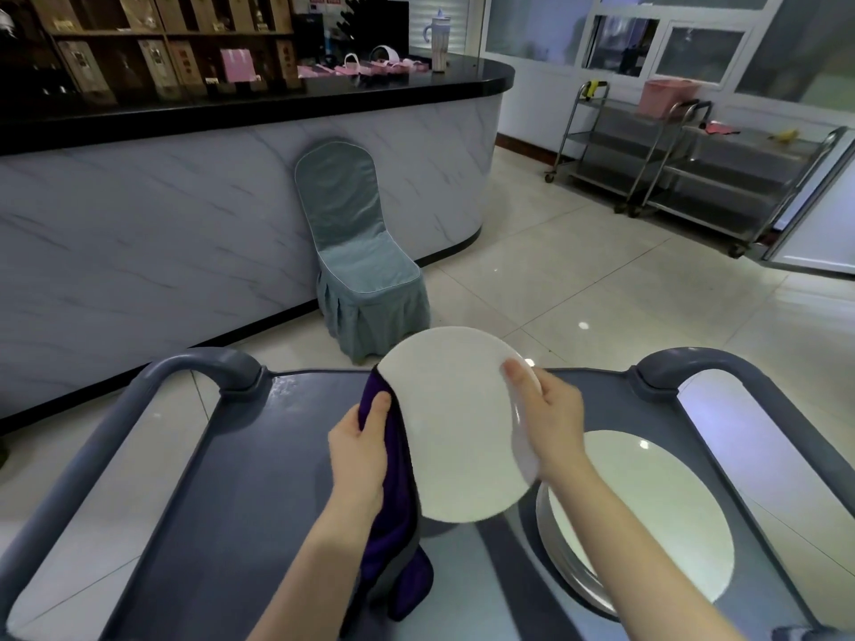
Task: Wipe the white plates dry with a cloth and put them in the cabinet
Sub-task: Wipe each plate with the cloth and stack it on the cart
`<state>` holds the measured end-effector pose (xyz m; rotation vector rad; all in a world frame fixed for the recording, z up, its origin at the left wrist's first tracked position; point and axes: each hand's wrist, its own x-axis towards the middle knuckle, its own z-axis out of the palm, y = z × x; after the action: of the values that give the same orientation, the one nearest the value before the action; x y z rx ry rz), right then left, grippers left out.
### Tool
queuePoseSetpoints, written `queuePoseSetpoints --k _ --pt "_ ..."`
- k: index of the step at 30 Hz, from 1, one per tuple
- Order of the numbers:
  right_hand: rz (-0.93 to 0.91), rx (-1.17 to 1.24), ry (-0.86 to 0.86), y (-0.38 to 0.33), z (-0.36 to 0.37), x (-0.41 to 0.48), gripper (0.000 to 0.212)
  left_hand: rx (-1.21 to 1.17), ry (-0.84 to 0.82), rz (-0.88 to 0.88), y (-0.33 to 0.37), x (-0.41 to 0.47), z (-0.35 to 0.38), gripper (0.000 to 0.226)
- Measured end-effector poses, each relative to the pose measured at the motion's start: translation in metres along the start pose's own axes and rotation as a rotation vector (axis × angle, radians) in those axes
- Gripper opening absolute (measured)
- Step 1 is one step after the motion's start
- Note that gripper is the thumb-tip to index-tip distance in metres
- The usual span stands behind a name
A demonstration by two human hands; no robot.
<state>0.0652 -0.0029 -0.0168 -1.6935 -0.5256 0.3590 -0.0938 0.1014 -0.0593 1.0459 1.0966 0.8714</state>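
Note:
I hold a white plate [455,423] up above the grey cart [259,455], tilted toward me. My right hand [546,418] grips its right rim, thumb on the near face. My left hand [363,448] holds a purple cloth [393,525] against the plate's left edge; the cloth hangs down behind the plate to the cart top. A stack of white plates [647,515] lies on the cart at the right, just below my right forearm.
The cart's curved handles [203,363] rise at both far corners. Beyond it stands a covered grey chair [361,252] against a marble-fronted counter [185,224]. Steel trolleys [684,168] stand at the far right on the tiled floor.

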Motion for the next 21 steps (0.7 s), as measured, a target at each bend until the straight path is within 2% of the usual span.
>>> queuePoseSetpoints --k 3,5,7,9,11,12,13,14,15,17,18,20,21 --pt "0.200 0.356 0.286 0.013 0.032 -0.028 0.045 -0.172 0.159 -0.161 -0.014 -0.019 0.018 0.023" --pt "0.261 0.429 0.381 0.021 0.049 -0.044 0.034 -0.210 0.228 -0.197 -0.018 -0.025 0.026 0.023" --pt "0.227 0.404 0.295 0.027 0.048 -0.052 0.028 -0.220 0.226 -0.196 -0.013 -0.021 0.024 0.024" --pt "0.152 0.213 0.063 0.033 0.033 -0.050 0.021 -0.209 0.206 -0.185 -0.005 -0.009 0.014 0.024" --pt "0.007 0.000 -0.135 0.039 0.009 -0.042 0.014 -0.163 0.194 -0.164 0.002 0.002 0.005 0.025" --pt "-0.072 -0.095 -0.214 0.040 -0.003 -0.039 0.028 -0.128 0.188 -0.155 0.004 0.007 0.001 0.026" --pt "-0.191 -0.228 -0.245 0.040 -0.015 -0.036 0.051 -0.094 0.179 -0.150 0.007 0.012 -0.002 0.028" --pt "-0.366 -0.397 -0.271 0.041 -0.025 -0.031 0.067 -0.065 0.167 -0.149 0.009 0.016 -0.004 0.029" --pt "-0.601 -0.596 -0.306 0.041 -0.033 -0.025 0.074 -0.041 0.152 -0.153 0.011 0.020 -0.006 0.029" --pt "-1.029 -0.916 -0.415 0.040 -0.039 -0.016 0.071 -0.002 0.108 -0.162 0.014 0.025 -0.009 0.030" --pt "-1.154 -1.030 -0.478 0.039 -0.039 -0.014 0.064 0.018 0.078 -0.165 0.016 0.026 -0.009 0.030" --pt "-1.301 -1.088 -0.546 0.037 -0.033 -0.012 0.045 0.062 -0.002 -0.170 0.018 0.027 -0.007 0.031" --pt "-1.348 -1.076 -0.541 0.036 -0.030 -0.011 0.043 0.083 -0.033 -0.173 0.019 0.027 -0.005 0.031"
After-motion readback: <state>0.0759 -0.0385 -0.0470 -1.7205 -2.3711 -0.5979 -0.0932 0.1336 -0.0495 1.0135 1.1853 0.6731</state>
